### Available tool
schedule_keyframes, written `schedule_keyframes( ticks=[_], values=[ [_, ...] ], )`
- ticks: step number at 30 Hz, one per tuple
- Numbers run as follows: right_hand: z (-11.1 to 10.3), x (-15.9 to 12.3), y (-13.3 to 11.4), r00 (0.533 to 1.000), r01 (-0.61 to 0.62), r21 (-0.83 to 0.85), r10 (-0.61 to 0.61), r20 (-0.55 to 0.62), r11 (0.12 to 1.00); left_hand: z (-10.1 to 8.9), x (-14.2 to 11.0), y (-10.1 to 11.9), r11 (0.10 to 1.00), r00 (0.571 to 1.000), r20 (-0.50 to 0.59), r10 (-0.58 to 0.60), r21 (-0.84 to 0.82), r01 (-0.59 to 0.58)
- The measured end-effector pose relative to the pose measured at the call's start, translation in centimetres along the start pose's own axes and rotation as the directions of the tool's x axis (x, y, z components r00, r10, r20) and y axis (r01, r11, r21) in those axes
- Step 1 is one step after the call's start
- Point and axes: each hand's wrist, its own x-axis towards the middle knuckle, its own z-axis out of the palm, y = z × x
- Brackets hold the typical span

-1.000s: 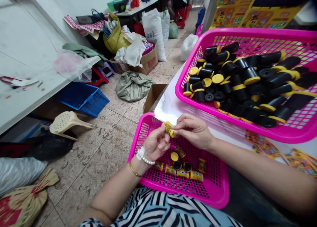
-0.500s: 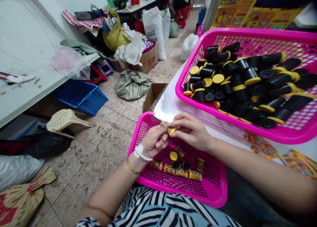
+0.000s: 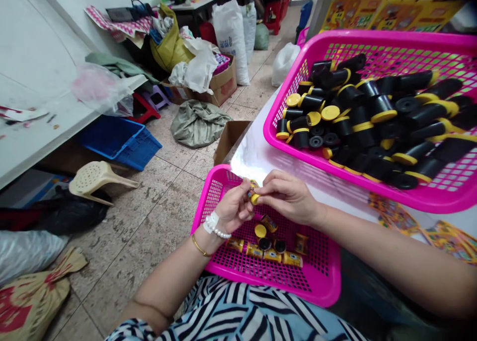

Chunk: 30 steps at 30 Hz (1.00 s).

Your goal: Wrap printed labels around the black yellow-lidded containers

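Note:
Between my two hands is a small canister [image 3: 254, 198] with a yellow cap and a printed yellow label, partly hidden by fingers. My left hand [image 3: 234, 207] pinches its left side, a pearl bracelet and a gold bangle on the wrist. From the right, my right hand [image 3: 286, 197] presses thumb and fingertips on it. Just below, a pink basket [image 3: 333, 286] on my lap holds several labelled yellow canisters [image 3: 272, 255], some standing on end with black bottoms or a yellow cap [image 3: 260, 230] showing.
On the white table [image 3: 248, 155] at right stands a larger pink basket [image 3: 335, 174] heaped with black canisters [image 3: 383, 107] with yellow caps. Printed sheets [image 3: 447, 239] lie before it. Leftward are a cream stool [image 3: 93, 174], a blue crate [image 3: 119, 140] and white sacks [image 3: 229, 33]. A person sits far back.
The canister is turned a little between my fingers, its label now showing differently. Both hands stay close together over the lap basket. The whole view has shifted slightly.

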Motion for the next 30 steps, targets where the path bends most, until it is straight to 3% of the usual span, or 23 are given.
schedule_keyframes(
  ticks=[4,8,11,16,22,27,30],
  values=[
    [-0.2,0.0,0.1,0.999,0.025,-0.003,-0.025,-0.023,1.000,-0.1,0.0,0.3,0.999,0.999,0.014,-0.037,-0.020,0.037],
    [-0.2,0.0,0.2,0.985,-0.132,-0.010,0.130,-0.114,0.991,-0.1,-0.2,0.5,0.997,0.998,-0.015,0.062,-0.044,-0.062],
    [0.1,-0.1,0.1,0.973,-0.209,0.011,0.209,-0.100,0.978,-0.1,-0.4,0.6,0.990,0.990,-0.040,0.137,-0.038,-0.139],
    [0.3,-0.2,-0.1,0.987,-0.145,-0.104,0.137,-0.080,0.984,-0.1,-0.7,0.3,0.970,0.971,-0.033,0.237,0.053,-0.236],
    [0.6,-0.8,0.2,0.983,-0.137,-0.129,0.119,-0.139,0.982,-0.4,-0.8,-0.1,0.875,0.908,0.030,0.418,0.257,-0.411],
    [0.9,-0.4,0.0,0.949,-0.295,0.004,0.293,-0.114,0.956,-1.0,-0.3,0.1,0.896,0.933,0.075,0.351,0.261,-0.358],
    [0.7,0.0,-0.1,0.972,-0.213,-0.053,0.206,-0.114,0.976,-1.0,0.0,0.4,0.927,0.954,0.063,0.294,0.226,-0.300]
  ],
)
